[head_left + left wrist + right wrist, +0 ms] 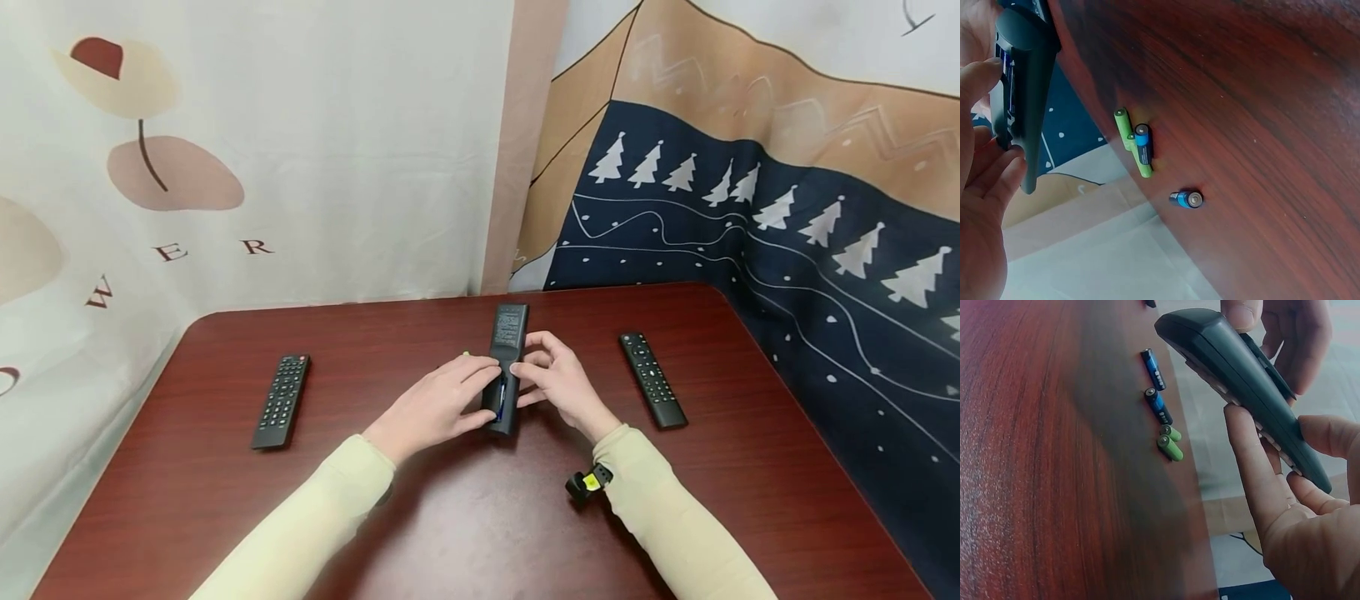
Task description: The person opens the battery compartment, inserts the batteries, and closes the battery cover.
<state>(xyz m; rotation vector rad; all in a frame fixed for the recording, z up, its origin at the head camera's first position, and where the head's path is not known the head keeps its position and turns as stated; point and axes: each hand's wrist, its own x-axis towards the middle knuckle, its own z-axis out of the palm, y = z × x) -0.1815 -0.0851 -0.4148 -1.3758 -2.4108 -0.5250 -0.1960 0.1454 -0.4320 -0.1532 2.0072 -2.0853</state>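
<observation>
A black remote control (pixel 510 333) is held above the table with its labelled back up; a blue battery shows in the open compartment. My right hand (pixel 558 379) grips its right side, thumb on the edge and fingers beneath, against the buttons in the right wrist view. At the compartment, my left hand (pixel 442 400) pinches a thin dark battery cover (pixel 1270 367), tilted beside the remote's back. Whether the cover touches the remote I cannot tell. On the table beyond lie green batteries (pixel 1121 123) and blue-and-black batteries (pixel 1143 145), mostly hidden by my left hand in the head view.
A second black remote (pixel 282 402) lies buttons up on the left of the reddish-brown table (pixel 420 525). Another remote (pixel 652 381) lies on the right. Patterned curtains (pixel 360 167) hang right behind the table's far edge.
</observation>
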